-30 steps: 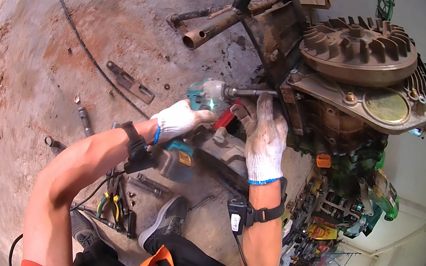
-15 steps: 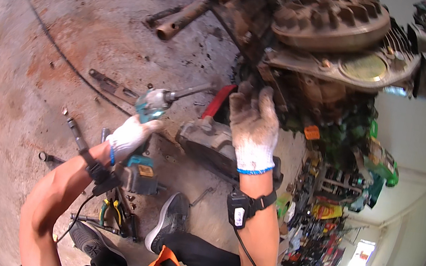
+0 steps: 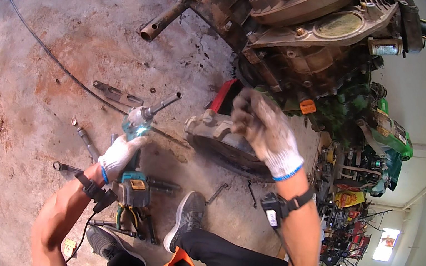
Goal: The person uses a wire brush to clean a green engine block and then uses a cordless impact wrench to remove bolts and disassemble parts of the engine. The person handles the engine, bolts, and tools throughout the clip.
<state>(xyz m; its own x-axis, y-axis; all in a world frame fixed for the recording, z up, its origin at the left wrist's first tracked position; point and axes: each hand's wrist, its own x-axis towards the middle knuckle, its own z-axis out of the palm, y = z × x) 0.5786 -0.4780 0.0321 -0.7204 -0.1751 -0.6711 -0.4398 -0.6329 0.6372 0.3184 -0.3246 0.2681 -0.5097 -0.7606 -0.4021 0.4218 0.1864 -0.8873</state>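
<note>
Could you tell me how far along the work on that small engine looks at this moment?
Done: a grey housing part lies on the floor under the engine, seemingly already off. In hand: the left hand grips a teal cordless driver pointed away from the engine; the right hand is raised, fingers curled below it. Left: the engine looks largely assembled, and tools lie scattered by the shoe.

Teal cordless impact wrench (image 3: 136,137), socket pointing up-right, gripped above the floor.
</note>
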